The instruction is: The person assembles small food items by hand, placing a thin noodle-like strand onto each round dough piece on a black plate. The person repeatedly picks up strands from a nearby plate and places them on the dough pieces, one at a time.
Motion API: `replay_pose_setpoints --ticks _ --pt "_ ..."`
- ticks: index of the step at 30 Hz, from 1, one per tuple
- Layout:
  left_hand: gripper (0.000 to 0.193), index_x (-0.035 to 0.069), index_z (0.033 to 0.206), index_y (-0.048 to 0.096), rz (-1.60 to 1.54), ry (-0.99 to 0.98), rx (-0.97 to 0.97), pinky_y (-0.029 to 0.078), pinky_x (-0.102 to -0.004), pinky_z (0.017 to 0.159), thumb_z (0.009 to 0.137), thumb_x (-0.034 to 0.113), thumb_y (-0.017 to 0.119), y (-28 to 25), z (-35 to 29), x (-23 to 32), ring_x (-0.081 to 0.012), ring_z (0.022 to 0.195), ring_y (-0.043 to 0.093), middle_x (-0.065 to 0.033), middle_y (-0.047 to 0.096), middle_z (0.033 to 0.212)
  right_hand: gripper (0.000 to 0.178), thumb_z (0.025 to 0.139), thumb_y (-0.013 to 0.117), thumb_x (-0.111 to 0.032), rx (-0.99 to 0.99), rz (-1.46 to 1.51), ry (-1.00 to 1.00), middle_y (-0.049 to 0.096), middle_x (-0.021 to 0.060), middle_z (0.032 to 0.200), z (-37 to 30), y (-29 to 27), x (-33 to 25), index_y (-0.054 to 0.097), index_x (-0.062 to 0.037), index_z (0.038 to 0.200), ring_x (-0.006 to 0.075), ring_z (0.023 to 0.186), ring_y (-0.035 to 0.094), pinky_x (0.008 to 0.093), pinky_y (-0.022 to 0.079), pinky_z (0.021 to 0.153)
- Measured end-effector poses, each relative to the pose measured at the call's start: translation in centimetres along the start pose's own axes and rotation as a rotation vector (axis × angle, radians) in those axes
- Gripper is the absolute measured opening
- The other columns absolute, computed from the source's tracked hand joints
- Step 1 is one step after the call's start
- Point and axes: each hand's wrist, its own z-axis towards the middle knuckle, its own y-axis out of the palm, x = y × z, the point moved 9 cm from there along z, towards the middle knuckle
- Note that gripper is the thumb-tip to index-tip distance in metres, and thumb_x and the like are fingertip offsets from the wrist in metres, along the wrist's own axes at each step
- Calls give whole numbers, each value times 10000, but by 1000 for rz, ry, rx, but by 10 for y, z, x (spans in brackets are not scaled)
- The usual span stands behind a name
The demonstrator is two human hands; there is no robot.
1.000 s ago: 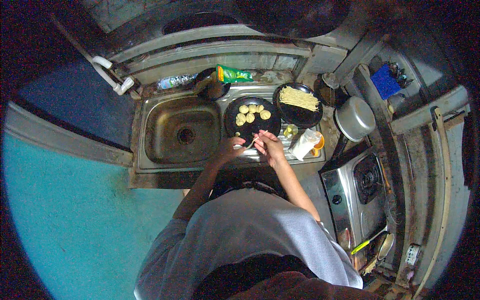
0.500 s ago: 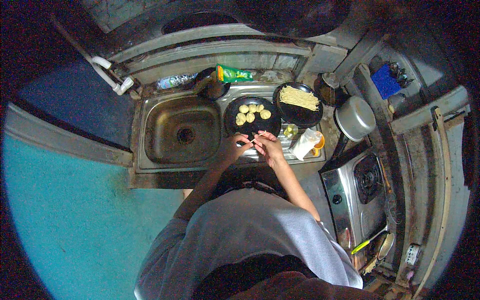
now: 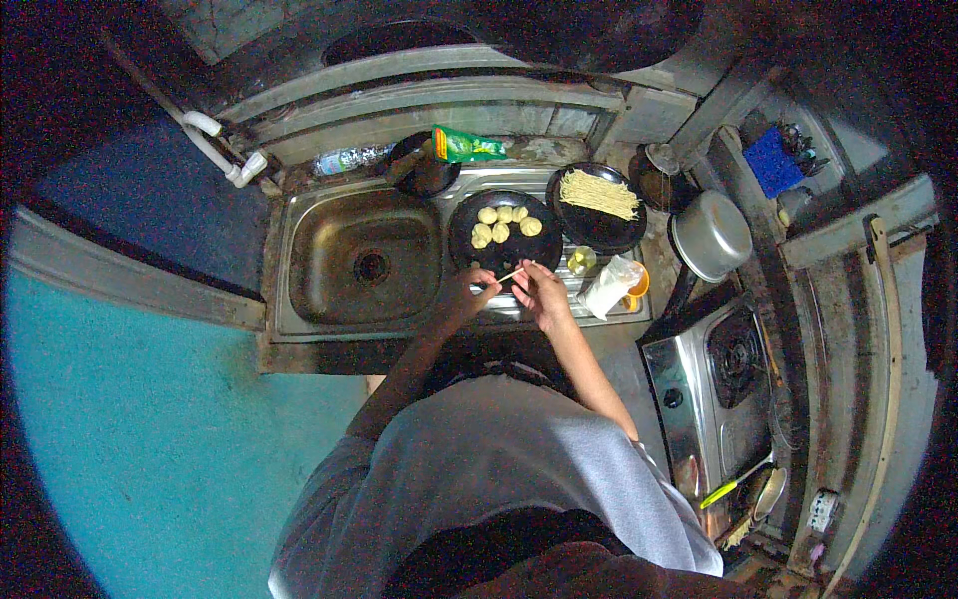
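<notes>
A thin pale dough strip (image 3: 510,275) stretches between my two hands, just over the near edge of a black plate (image 3: 462,252). The fingertips of my left hand (image 3: 473,294) pinch its lower left end. My right hand (image 3: 541,294) has its fingertips closed at the upper right end, with the other fingers curled below. Several pale round dough balls (image 3: 500,232) lie on that plate. Farther right, a second black plate (image 3: 599,238) carries a bundle of similar thin strips (image 3: 597,194). Beside my right hand stands a small clear cup (image 3: 581,262) with something yellowish in it.
A steel sink basin (image 3: 329,235) lies to the left. Right of my hands are a white plastic bag (image 3: 610,290) and an orange mug (image 3: 638,287). A lidded metal pot (image 3: 712,237) and a gas stove (image 3: 709,379) stand farther right. A green pouch (image 3: 469,146) is behind.
My hands have drawn slightly apart, and more of the dough strip shows between them. My right hand has shifted a little to the right. The plates and dough balls stay in place.
</notes>
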Motion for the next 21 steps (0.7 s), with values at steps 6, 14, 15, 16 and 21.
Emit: replay_pose_setpoints --ticks 6,14,15,16,21 --pt "170 24 847 597 -228 -253 -102 464 -277 715 812 191 600 15 -3 -51 -143 784 595 -76 625 816 262 855 531 -333 -111 -82 164 608 8 852 5 3 16 575 -97 958 119 785 591 276 484 667" --pt "403 19 1087 531 -826 -638 -206 468 -272 750 867 356 508 22 -9 -40 -159 824 586 -83 606 966 510 831 453 -550 -129 -631 208 626 23 876 8 -9 33 580 -88 1006 110 729 588 248 465 608" --pt "412 25 1100 524 -813 -658 -196 468 -272 754 865 363 509 17 -8 -28 -160 830 586 -84 602 978 511 834 448 -550 -135 -623 173 626 22 885 9 -8 31 582 -89 1011 110 738 588 247 464 613" --pt "421 31 1114 517 -802 -678 -182 469 -271 758 863 369 510 12 -7 -18 -161 837 586 -84 598 990 465 867 426 -500 -112 -577 156 620 19 920 10 -5 27 582 -89 1020 106 795 586 246 463 646" --pt "428 52 1156 489 -851 -655 -166 470 -261 751 855 353 525 7 -10 -9 -157 842 588 -84 589 1008 379 916 385 -395 -255 -284 197 615 28 946 0 17 25 556 -91 1063 112 864 585 257 470 685"
